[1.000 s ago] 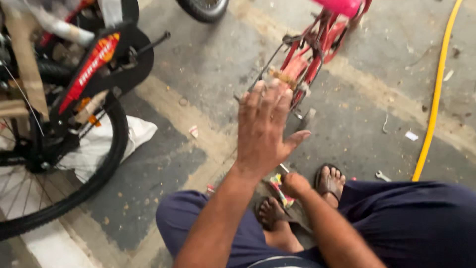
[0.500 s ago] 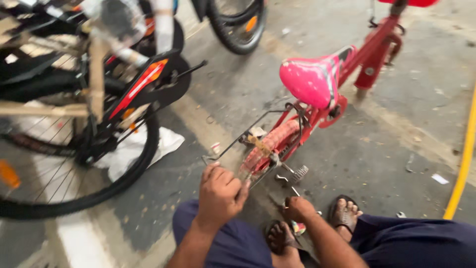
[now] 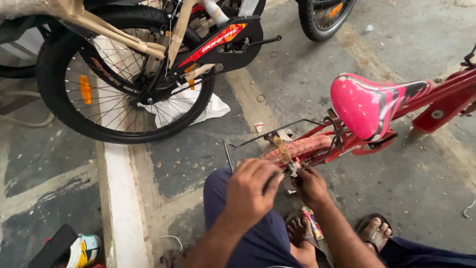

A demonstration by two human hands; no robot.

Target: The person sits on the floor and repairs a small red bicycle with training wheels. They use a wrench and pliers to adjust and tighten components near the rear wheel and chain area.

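Note:
A small red child's bicycle stands in front of me, with a pink saddle (image 3: pixel 367 104), a pink rear tyre (image 3: pixel 300 147) and a black wire carrier (image 3: pixel 258 140). Both my hands are low at its rear wheel. My left hand (image 3: pixel 250 191) is curled with its fingertips against the wheel's hub area; whatever it grips is hidden. My right hand (image 3: pixel 311 186) is closed beside it, its fingers pinching a small pale metal fitting (image 3: pixel 292 170) at the axle. My sandalled feet (image 3: pixel 373 231) rest just below.
A large black bicycle (image 3: pixel 124 84) partly wrapped in cardboard stands at the left, with white cloth (image 3: pixel 186 109) under its wheel. Another tyre (image 3: pixel 325 20) is at the top. A white painted strip (image 3: pixel 121 198) runs down the concrete floor. A dark flat object (image 3: pixel 53 248) lies bottom left.
My left hand has come down from the air to the small bicycle's rear wheel, joining the right. My view has swung closer, and the pink saddle now sits at the right.

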